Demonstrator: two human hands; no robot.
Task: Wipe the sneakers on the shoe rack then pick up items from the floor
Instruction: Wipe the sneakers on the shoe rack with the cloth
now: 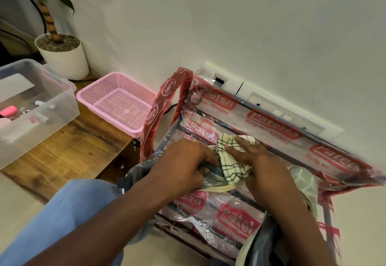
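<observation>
Shoe rack (271, 119): dark metal bars wrapped in crinkled clear plastic with red print, set against the wall and just beside a wooden table (79, 146).

Sneaker (211, 170) on the rack's upper part: blue-grey upper, cream sole rim, mostly hidden under my hands.

Cloth (230, 161): soft cream weave with dark green grid lines, bunched on the sneaker.

Pale shoe (302, 184), mottled pattern, lies just right of it.

Room: a loose red plastic flap stands up at the rack's left edge. A pink mesh basket (121, 106) sits at the table end near that flap.

Left hand (186, 161): fingers curled, gripping the sneaker's near side.

Right hand (250, 152): palm down, clutching the cloth and pressing it onto the sneaker.
</observation>
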